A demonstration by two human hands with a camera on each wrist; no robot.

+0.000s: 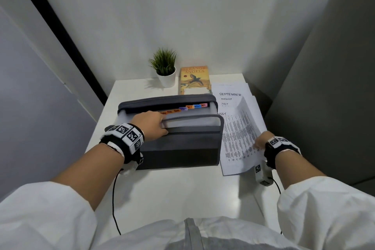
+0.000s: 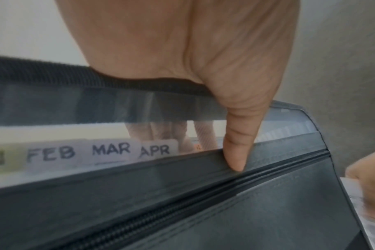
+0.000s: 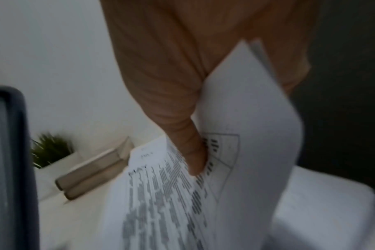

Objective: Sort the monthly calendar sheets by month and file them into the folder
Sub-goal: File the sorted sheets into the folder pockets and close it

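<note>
A grey accordion folder [image 1: 178, 148] stands open in the middle of the white table [image 1: 182, 193]. Coloured month tabs [image 1: 193, 106] from JUN to DEC show along its top. My left hand [image 1: 151, 126] grips the folder's front wall [image 2: 203, 211], thumb [image 2: 235, 143] outside and fingers inside near the APR tab [image 2: 158, 149]. To the folder's right, my right hand [image 1: 260, 142] pinches the right edge of a printed sheet headed MAY [image 1: 239, 138]; it curls upward. Under it lies a fanned pile of calendar sheets [image 1: 230, 95] showing SEPTEMBER, AUGUST and JULY. The thumb [image 3: 193, 152] presses on the bent paper [image 3: 257, 135].
A small potted plant [image 1: 165, 71] and a yellow book [image 1: 194, 80] stand at the back of the table, behind the folder. Walls close in on the left, back and right. The sheet pile reaches the table's right edge. Cables hang from both wrists.
</note>
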